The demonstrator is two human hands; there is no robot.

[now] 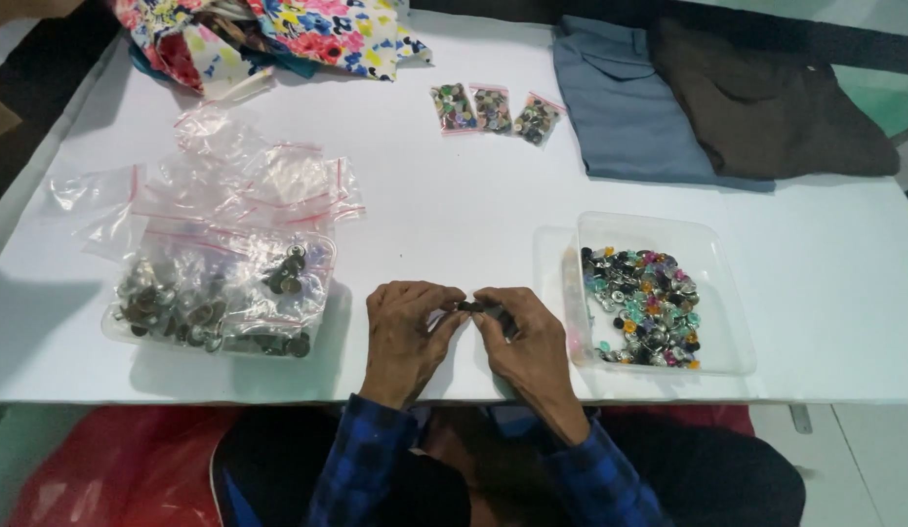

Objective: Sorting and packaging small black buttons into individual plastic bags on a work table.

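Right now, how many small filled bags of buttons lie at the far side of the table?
3. They lie in a row at the far side of the white table: left bag, middle bag, right bag. Cloth nearby may hide more.

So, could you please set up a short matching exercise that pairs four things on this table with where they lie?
Things:
1. clear tray of coloured buttons
2. three small filled bags
3. floral fabric
4. folded brown garment

Places:
A. far left corner
B. far right corner
C. just right of the hands
D. far middle of the table

Pairs: 1-C, 2-D, 3-A, 4-B
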